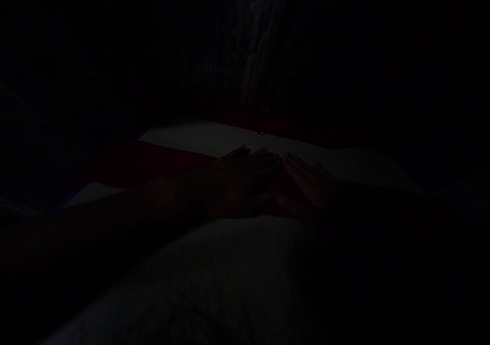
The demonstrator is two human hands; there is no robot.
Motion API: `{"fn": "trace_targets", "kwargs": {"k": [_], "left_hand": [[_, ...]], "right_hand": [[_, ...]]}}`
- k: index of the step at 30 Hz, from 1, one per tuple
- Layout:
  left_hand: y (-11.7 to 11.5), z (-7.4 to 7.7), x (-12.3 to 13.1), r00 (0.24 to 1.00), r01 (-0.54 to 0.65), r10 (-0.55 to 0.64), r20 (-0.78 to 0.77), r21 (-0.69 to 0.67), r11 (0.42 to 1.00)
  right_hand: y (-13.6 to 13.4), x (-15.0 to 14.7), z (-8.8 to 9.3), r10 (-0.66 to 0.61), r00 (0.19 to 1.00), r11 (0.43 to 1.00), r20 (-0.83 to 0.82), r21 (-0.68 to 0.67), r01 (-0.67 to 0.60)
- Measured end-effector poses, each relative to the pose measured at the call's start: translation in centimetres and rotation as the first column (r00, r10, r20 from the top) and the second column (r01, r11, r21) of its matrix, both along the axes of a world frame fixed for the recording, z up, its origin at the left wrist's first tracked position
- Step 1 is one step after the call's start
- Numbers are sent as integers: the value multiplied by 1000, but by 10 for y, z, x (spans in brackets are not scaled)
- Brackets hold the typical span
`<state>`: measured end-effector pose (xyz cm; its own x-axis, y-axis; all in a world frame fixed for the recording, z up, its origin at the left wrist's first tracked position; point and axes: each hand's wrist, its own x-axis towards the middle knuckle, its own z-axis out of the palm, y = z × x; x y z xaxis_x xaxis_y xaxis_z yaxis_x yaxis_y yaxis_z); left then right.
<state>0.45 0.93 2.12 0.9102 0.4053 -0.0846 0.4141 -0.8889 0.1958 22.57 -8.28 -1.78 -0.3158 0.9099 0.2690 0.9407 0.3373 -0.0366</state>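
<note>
The picture is very dark. A cloth with broad red and pale stripes (191,133) lies spread out in front of me. On its red band rests my left hand (245,179), palm down with the fingers stretched toward the right. My right hand (308,181) comes in from the right, its fingers extended and pointing left. The fingertips of both hands are close together near the middle; I cannot tell whether they touch. Neither hand shows anything held.
A thin blue edge (72,196) runs along the cloth's left side. Beyond the cloth, a ridged dark surface (256,54) rises faintly. A small shiny spot (261,131) shows at the cloth's far edge. Most other surroundings are lost in darkness.
</note>
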Motion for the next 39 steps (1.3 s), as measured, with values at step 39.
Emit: {"fn": "trace_targets", "kwargs": {"k": [39], "left_hand": [[0,-1,1,1000,5,-5,-3,5,1000]], "right_hand": [[10,9,-4,10,999,999,46,39,-12]]}}
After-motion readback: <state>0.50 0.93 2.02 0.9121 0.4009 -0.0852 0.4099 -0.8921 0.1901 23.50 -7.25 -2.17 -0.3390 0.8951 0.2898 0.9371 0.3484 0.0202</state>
